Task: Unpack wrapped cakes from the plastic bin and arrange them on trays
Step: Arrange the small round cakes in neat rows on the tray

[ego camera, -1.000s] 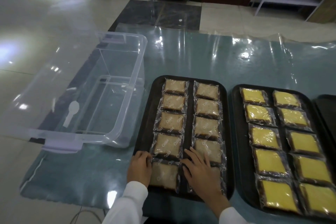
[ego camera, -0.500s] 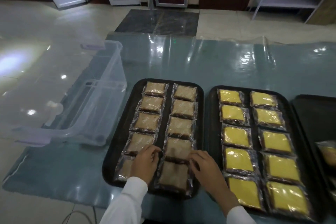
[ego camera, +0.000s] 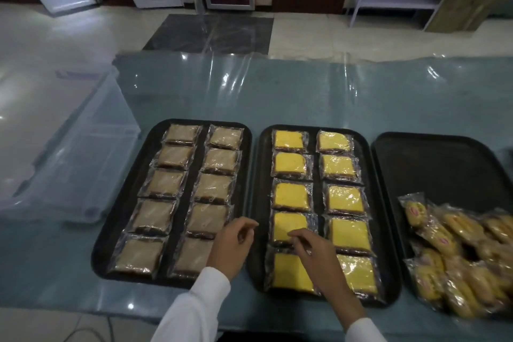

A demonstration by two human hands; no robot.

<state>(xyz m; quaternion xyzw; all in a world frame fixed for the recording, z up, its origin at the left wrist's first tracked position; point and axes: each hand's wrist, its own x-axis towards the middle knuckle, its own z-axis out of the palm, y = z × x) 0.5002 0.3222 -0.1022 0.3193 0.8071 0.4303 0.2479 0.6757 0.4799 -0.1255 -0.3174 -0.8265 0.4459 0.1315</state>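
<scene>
Wrapped cakes fill two black trays on the surface. At 9 o'clock stands the clear plastic bin. Brown cakes lie in two columns on the left tray; yellow cakes on the middle tray. The left hand hovers loosely curled, holding nothing, between them. The right hand rests fingertips on a yellow cake. At 3 o'clock, a third tray carries heaped packets.
</scene>
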